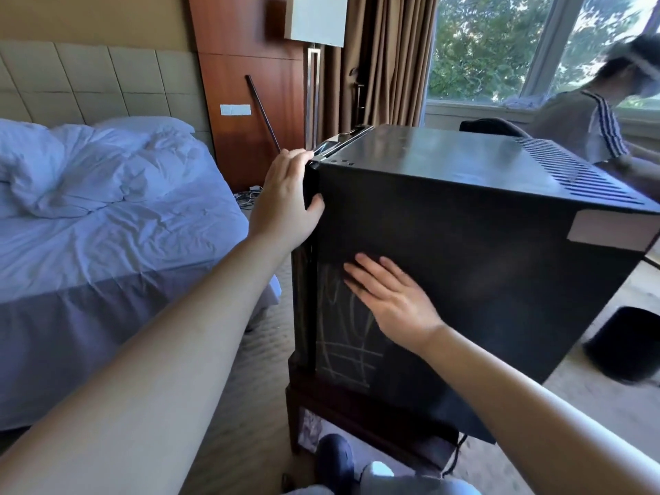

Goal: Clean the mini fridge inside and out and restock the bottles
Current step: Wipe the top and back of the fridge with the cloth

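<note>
The black mini fridge (493,223) stands on a low dark wooden stand (343,405), its side panel facing me. Pale scribble marks cover the lower left of that panel. My left hand (289,198) grips the fridge's front left corner near the top, thumb on the side panel and fingers round the door edge. My right hand (389,298) lies flat on the side panel with straight fingers, just above the scribbles. No bottles or cloth are in view.
A bed (107,216) with rumpled white bedding lies close on the left. Another person (585,123) bends by the window at the right. A dark bin (628,344) stands on the floor at the right. A floor lamp (314,83) stands behind the fridge.
</note>
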The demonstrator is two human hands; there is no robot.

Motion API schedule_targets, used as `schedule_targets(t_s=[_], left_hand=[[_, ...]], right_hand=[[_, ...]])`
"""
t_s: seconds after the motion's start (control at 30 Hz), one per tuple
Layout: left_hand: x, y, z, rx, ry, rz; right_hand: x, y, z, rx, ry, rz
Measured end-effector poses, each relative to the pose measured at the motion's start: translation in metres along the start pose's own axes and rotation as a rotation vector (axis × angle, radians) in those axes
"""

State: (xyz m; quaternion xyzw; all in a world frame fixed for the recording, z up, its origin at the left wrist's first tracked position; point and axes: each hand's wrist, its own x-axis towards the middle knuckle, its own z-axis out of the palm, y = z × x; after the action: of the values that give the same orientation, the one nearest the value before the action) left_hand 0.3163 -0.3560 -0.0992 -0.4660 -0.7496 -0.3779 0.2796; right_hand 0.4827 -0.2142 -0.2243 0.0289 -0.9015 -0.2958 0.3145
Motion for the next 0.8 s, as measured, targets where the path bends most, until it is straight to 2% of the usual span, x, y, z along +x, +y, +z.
schedule_targets(t_s=[0.13,0.23,0.3,0.37,0.43,0.5,0.63,0.73,0.8], left_hand=[[-0.009,-0.004,-0.013,0.168,-0.084,0.037],[-0.037,-0.005,-0.029,0.218,-0.091,0.038],[-0.07,-0.003,-0.038,0.215,-0.152,-0.02],[-0.105,0.003,-0.045,0.154,-0.196,-0.15],[-0.137,0.01,-0.047,0.085,-0.238,-0.27],[-0.163,0.018,-0.044,0.066,-0.269,-0.304],[-0.207,0.03,-0.025,0.075,-0.32,-0.326],[-0.23,0.022,0.006,0.108,-0.367,-0.302],[-0.244,0.011,0.031,0.096,-0.387,-0.347]], right_hand=[[-0.051,-0.005,0.007,-0.006,-0.19,-0.133],[-0.079,0.015,-0.013,0.025,-0.23,-0.192],[-0.086,0.028,-0.031,0.071,-0.2,-0.168],[-0.082,0.035,-0.046,0.137,-0.111,-0.035],[-0.073,0.033,-0.062,0.188,-0.02,0.173],[-0.068,0.024,-0.071,0.246,0.039,0.35],[-0.075,0.002,-0.071,0.24,0.126,0.408],[-0.084,-0.001,-0.069,0.266,0.265,0.55],[-0.082,0.006,-0.065,0.268,0.349,0.634]])
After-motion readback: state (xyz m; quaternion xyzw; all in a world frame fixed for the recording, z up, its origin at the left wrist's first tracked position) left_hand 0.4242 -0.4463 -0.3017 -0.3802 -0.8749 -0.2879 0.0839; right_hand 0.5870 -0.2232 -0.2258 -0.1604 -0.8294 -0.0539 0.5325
